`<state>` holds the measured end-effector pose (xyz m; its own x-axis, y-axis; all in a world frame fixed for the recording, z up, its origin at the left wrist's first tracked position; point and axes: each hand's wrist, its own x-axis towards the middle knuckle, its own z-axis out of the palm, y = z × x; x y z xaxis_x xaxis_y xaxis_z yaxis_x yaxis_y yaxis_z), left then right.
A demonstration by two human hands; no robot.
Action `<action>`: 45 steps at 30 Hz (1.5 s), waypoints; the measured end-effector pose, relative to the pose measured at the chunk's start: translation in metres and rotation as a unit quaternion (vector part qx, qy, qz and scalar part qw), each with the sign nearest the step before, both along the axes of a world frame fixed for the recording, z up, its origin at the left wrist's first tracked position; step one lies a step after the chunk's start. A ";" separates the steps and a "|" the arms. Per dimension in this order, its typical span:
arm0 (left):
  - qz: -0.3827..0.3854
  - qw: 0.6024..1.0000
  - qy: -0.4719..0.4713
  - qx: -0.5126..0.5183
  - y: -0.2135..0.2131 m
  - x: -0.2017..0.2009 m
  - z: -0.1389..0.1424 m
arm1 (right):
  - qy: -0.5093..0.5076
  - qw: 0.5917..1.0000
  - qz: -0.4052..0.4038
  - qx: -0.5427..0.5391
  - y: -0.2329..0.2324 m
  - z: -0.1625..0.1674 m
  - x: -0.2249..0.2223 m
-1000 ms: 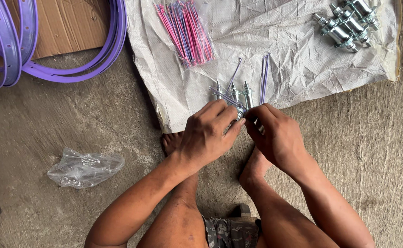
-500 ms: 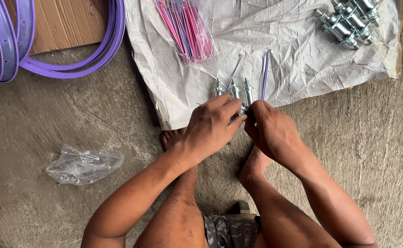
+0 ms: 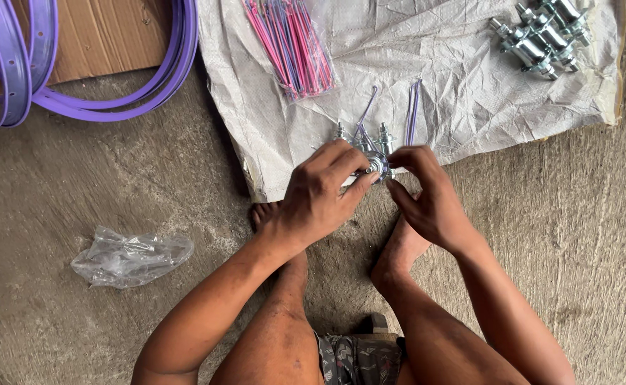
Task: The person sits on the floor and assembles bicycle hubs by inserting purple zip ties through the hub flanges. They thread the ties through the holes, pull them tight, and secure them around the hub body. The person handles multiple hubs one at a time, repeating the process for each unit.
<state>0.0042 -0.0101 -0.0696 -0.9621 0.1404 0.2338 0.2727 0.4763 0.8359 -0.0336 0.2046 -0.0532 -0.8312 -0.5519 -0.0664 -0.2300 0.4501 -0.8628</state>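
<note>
Head view: your left hand (image 3: 320, 199) has its grip clenched on a metal hub (image 3: 374, 165), thumb under it and fingers curled over the top. Your right hand (image 3: 427, 196) pinches at the hub's right side, just touching it. Purple spokes (image 3: 414, 110) stick out beyond both grips over the white sack (image 3: 470, 93). More hubs (image 3: 541, 32) lie well beyond your right grip.

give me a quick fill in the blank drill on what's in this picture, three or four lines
1. Both hands, the left hand and the right hand, hold a small metal ____ between them.
2. The curved rims lying at the upper left are ____ in colour.
3. The bundle of pink spokes lies on a white ____.
4. A crumpled clear plastic ____ lies on the floor, left of the person's arms.

Missing words: hub; purple; sheet; bag
</note>
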 end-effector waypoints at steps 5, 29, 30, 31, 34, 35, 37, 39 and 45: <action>0.001 0.998 -0.030 0.056 -0.005 -0.011 0.008 | 0.055 0.998 -0.031 0.000 -0.010 -0.005 -0.003; 0.086 0.991 0.099 -0.026 0.001 -0.019 0.064 | 0.189 0.976 -0.109 0.004 -0.037 -0.003 -0.005; 0.088 0.992 0.091 -0.019 0.000 -0.020 0.064 | 0.190 0.976 -0.109 0.006 -0.038 -0.003 -0.006; 0.090 0.992 0.083 -0.013 -0.003 -0.021 0.063 | 0.188 0.976 -0.106 0.003 -0.039 -0.003 -0.008; 0.098 0.994 0.035 -0.015 -0.010 -0.028 0.057 | 0.160 0.983 -0.086 -0.004 -0.039 0.001 -0.011; 0.100 0.995 0.016 -0.019 -0.013 -0.031 0.054 | 0.138 0.988 -0.070 -0.006 -0.038 0.002 -0.012; 0.096 0.995 0.005 -0.021 -0.018 -0.037 0.050 | 0.070 0.996 -0.055 -0.004 -0.036 0.005 -0.014; 0.088 0.996 0.001 -0.020 -0.022 -0.039 0.048 | -0.027 0.998 -0.053 0.003 -0.033 0.008 -0.014; 0.058 0.997 0.029 -0.035 -0.028 -0.034 0.051 | -0.001 0.998 -0.053 -0.042 -0.019 0.007 -0.007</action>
<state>-0.0294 -0.0383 -0.0186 -0.9577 0.0459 0.2840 0.2595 0.5637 0.7842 -0.0410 0.1853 -0.0462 -0.8850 -0.4650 -0.0246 -0.1840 0.3977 -0.8989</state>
